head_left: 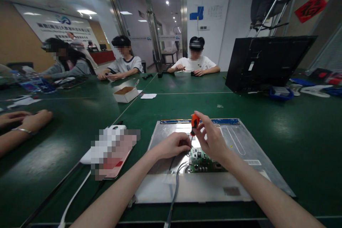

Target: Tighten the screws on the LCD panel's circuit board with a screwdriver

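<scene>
My right hand (212, 139) grips an orange and black screwdriver (195, 123) near the top of its handle. The screwdriver stands nearly upright, its shaft pointing down to the upper left corner of a green circuit board (197, 160). Close to the shaft, my left hand (176, 145) is closed in a pinch at the board's edge; its fingertips hide what they hold, if anything. The board lies on a silvery metal panel (171, 188) with a blue strip (227, 121) along its far edge. Grey cables (176, 181) run from the board toward me.
Left of the panel are a white device (88, 157) and a pink phone (129, 148), with cables. A small open box (125, 95) stands farther back. A black monitor (267, 64) sits at right. Another person's hands (40, 119) rest at left; several people sit across the green table (267, 114).
</scene>
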`<action>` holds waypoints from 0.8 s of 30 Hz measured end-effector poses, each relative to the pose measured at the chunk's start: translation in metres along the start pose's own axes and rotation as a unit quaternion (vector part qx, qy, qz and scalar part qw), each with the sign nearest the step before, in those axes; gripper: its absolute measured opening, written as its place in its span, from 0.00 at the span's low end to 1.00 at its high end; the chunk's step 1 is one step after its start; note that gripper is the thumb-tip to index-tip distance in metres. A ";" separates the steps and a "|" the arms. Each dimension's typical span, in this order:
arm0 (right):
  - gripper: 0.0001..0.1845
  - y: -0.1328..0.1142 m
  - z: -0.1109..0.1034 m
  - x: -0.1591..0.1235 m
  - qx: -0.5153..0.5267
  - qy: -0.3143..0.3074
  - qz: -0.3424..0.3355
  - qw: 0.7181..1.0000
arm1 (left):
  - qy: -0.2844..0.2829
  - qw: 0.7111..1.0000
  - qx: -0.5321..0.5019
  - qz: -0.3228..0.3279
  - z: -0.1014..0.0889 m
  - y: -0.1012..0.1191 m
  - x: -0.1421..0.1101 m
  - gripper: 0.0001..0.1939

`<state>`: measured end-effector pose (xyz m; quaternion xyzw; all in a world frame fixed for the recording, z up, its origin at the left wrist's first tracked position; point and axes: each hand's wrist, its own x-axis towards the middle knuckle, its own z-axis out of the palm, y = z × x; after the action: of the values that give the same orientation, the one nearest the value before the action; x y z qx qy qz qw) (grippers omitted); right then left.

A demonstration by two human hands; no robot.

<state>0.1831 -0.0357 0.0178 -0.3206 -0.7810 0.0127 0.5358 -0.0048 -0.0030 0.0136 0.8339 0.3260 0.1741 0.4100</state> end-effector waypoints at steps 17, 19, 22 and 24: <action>0.24 0.000 0.001 0.000 0.011 0.018 0.007 1.000 | -0.001 1.000 -0.004 0.002 0.001 0.002 -0.001 0.03; 0.25 -0.002 -0.001 0.001 0.005 0.014 0.001 1.000 | 0.003 1.000 0.000 0.009 0.001 0.002 -0.001 0.03; 0.28 -0.002 -0.001 0.001 -0.006 0.003 -0.001 1.000 | 0.002 1.000 0.006 0.009 0.001 0.002 0.000 0.03; 0.28 -0.002 -0.001 0.001 -0.006 0.000 0.000 1.000 | -0.002 1.000 0.009 0.006 0.001 0.002 0.000 0.03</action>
<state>0.1824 -0.0372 0.0199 -0.3240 -0.7811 0.0080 0.5337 -0.0035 -0.0047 0.0147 0.8396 0.3216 0.1719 0.4025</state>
